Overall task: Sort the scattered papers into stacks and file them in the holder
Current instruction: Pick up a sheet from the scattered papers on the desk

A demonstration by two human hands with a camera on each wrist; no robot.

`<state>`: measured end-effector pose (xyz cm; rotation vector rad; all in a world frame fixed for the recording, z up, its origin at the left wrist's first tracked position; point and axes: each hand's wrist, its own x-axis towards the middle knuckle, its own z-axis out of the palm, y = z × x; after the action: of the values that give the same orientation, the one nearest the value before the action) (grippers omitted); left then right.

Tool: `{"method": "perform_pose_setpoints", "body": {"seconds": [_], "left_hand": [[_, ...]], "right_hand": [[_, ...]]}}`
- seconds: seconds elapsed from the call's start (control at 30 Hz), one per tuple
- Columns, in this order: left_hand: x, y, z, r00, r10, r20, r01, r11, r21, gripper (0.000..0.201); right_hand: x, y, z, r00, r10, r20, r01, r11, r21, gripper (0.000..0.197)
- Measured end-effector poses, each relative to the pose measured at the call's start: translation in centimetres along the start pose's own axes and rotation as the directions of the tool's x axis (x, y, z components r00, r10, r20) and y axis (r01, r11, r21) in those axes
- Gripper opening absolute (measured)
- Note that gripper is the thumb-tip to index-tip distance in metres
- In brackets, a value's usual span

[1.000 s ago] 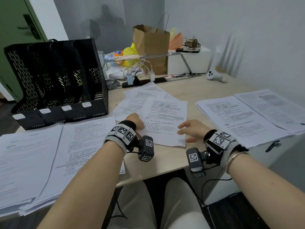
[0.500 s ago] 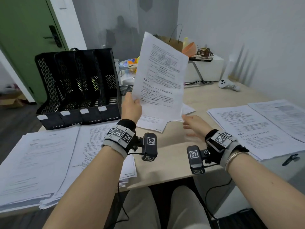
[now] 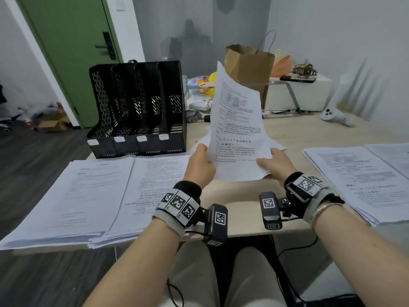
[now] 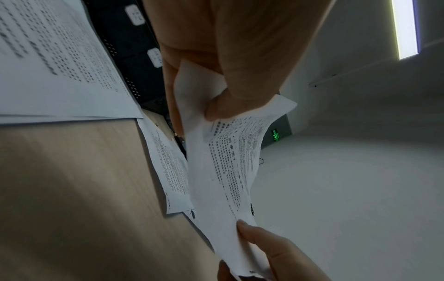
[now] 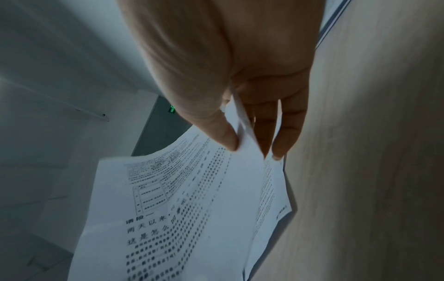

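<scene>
Bare desk strip (image 3: 239,196) between paper stacks (image 3: 99,191) left and right; holder (image 3: 137,107) blocking far-left corner

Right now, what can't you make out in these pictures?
- Small print on the raised sheet: too fine in the head view, blurred in both wrist views.
- Left hand fingers: behind the sheet in the head view.
- File holder slots: dark, contents unclear.
- Paper stacks: cut off by the frame edges.

Head view: file holder (image 3: 137,107) at upper left on the desk (image 3: 241,209); two paper stacks (image 3: 93,191) before it at lower left; held sheet (image 3: 236,129) at centre, between both hands; further stacks (image 3: 354,173) at right; paper bag (image 3: 247,69) behind the sheet.
</scene>
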<state>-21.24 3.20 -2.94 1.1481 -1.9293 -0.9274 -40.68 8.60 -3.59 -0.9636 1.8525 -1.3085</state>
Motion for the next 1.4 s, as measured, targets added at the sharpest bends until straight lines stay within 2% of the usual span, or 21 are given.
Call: {"method": "perform_pose_setpoints", "body": {"seconds": [0.13,0.2,0.33,0.4,0.53,0.63,0.87,0.97,1.03,1.13,1.23,1.3,1.4], "left_hand": [[-0.4,0.9,0.0,0.994,-0.011,0.107,0.01,1.0,0.011,0.023],[-0.3,1.2,0.5,0.992,-0.044,0.122,0.046,0.999,-0.02,0.026],[0.4,0.9,1.6,0.992,-0.073,0.101,0.085,0.989,-0.121,0.07],[1.1,0.8,2.2,0.994,-0.059,0.087,0.071,0.988,-0.14,0.082],[2.3,2.0,3.4,0.987,-0.07,0.145,0.068,0.998,0.017,0.07],[3.0,3.2,4.9,0.985,-0.044,0.168,0.035,0.998,0.058,0.056],[3.7,5.9,9.2,0.984,-0.012,0.176,0.005,0.999,0.041,0.053],[3.9,7.1,10.7,0.988,0.034,0.153,-0.034,0.999,-0.003,0.052],[3.9,7.9,11.8,0.989,0.066,0.135,-0.063,0.998,-0.029,0.052],[3.9,9.3,13.7,0.985,0.133,0.113,-0.127,0.99,-0.062,0.051],[3.8,10.5,15.5,0.97,0.221,0.105,-0.212,0.973,-0.09,0.051],[3.6,11.4,16.8,0.956,0.271,0.111,-0.26,0.96,-0.103,0.052],[3.0,12.7,18.9,0.936,0.323,0.139,-0.302,0.941,-0.152,0.052]], "right_hand": [[-0.6,0.1,-0.8,0.999,-0.014,-0.032,0.012,0.999,-0.046,0.034],[-1.0,0.3,-1.4,0.997,-0.049,-0.053,0.045,0.997,-0.067,0.036],[-2.0,0.2,-3.2,0.992,-0.094,-0.084,0.089,0.994,-0.064,0.039],[-2.4,0.1,-4.2,0.989,-0.113,-0.094,0.11,0.993,-0.035,0.039],[-3.2,0.1,-6.3,0.982,-0.146,-0.117,0.148,0.989,0.001,0.038],[-3.7,0.1,-8.1,0.977,-0.158,-0.143,0.162,0.987,0.015,0.035],[-4.5,0.8,-13.0,0.971,-0.158,-0.18,0.167,0.985,0.035,0.032],[-4.6,0.8,-15.4,0.957,-0.155,-0.244,0.169,0.985,0.037,0.033],[-4.5,1.3,-16.9,0.953,-0.103,-0.286,0.134,0.987,0.089,0.033],[-4.8,2.5,-18.9,0.946,-0.03,-0.324,0.104,0.971,0.214,0.048],[-5.7,3.5,-20.2,0.953,-0.024,-0.302,0.106,0.96,0.261,0.062],[-6.2,4.2,-20.8,0.957,-0.029,-0.288,0.105,0.961,0.254,0.059],[-6.7,4.8,-21.6,0.973,-0.02,-0.23,0.069,0.976,0.207,0.036]]}}
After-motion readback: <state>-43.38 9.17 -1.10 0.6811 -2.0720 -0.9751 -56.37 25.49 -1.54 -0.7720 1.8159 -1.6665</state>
